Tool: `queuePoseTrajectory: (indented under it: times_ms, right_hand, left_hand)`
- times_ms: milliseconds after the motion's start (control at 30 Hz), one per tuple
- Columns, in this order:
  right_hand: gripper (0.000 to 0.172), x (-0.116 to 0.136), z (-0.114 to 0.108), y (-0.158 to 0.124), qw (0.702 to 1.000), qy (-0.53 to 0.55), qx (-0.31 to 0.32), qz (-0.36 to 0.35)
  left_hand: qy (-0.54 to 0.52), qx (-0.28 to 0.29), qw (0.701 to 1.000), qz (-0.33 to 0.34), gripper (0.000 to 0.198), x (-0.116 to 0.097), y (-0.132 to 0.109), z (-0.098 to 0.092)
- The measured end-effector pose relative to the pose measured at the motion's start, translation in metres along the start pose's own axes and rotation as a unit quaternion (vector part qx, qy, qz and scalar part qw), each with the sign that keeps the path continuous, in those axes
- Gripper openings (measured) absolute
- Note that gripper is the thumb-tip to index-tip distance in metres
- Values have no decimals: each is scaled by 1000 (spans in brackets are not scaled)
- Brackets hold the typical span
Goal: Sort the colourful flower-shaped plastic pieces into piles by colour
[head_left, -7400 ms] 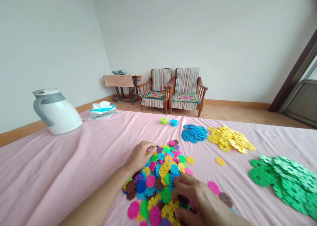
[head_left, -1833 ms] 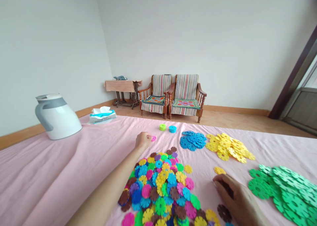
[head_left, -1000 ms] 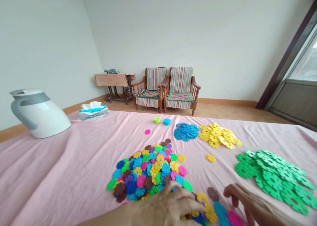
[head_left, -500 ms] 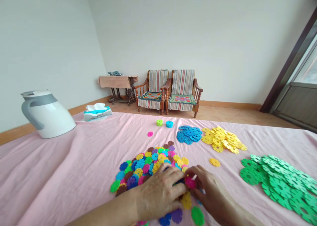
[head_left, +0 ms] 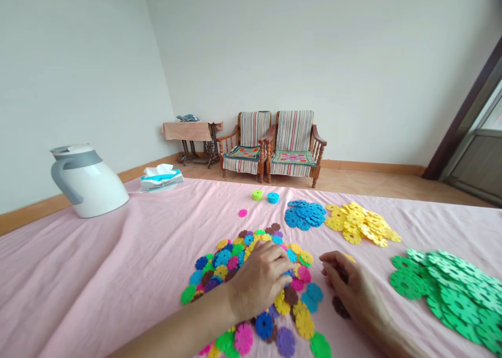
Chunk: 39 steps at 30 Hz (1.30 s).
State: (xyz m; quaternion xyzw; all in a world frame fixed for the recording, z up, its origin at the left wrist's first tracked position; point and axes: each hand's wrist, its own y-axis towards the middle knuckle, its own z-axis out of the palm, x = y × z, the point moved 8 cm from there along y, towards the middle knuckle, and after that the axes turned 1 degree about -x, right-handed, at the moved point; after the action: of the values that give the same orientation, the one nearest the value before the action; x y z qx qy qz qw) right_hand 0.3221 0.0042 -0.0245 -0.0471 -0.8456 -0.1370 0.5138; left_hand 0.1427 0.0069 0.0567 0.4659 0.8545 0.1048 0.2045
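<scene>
Our left hand [head_left: 263, 278] spreads loosely over snowflake discs [head_left: 221, 271], maybe to keep them close. Our right hand [head_left: 353, 287] curls; we can't tell its grip.

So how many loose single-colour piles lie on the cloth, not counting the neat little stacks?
3: the blue pile, the yellow pile right of it, and the green pile nearer the camera, at the picture's right edge. More could lie out of view.

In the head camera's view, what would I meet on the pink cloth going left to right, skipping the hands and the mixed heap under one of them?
White jug → tissue box → single pink disc → lime-green stack → light-blue stack → blue pile → yellow pile → green pile.
</scene>
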Motion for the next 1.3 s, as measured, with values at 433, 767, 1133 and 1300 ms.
queuePoseTrajectory:
  times_ms: [433, 767, 1133, 1300]
  right_hand:
    - [27, 4, 6, 0, 999, -37, 18, -11]
    - [31, 15, 3, -3, 998, -52, 6, -42]
    - [27, 0, 9, 3, 993, -94, 21, -64]
    - [27, 1, 8, 3, 993, -94, 16, -72]
  left_hand:
    - [92, 38, 993, 59, 15, -23, 28, 37]
    - [-55, -172, 927, -328, 16, 146, 21, -31]
    - [-61, -170, 889, -420, 17, 216, -4, -20]
    - [-67, -177, 911, -367, 13, 193, -9, -27]
